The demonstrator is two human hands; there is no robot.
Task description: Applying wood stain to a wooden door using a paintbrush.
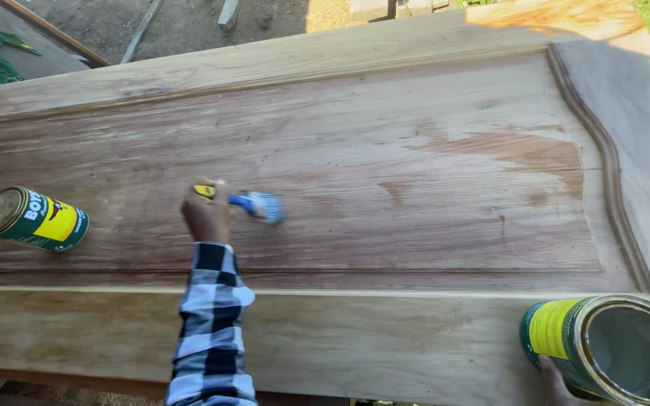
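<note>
Landmark: large wooden door panel point(385, 188), lying flat and filling most of the view.
Left hand point(206, 216): over the left-centre of the panel's recessed field, fist closed around the handle of a paintbrush; checked black-and-white sleeve point(211, 338) crosses the panel's near rail.
Paintbrush point(253, 203): yellow and blue handle, bristles touching the panel just right of the hand.
Right hand point(554, 383): at the panel's near right corner, mostly hidden; grip cannot be told, though it touches the open tin.
Open tin point(611, 349): green and yellow, lid off, at that same corner.
Closed tin point(31, 219): standing upright on the panel's far left.

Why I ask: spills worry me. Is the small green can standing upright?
No, the small green can lies on its side on the wooden panel.
</note>
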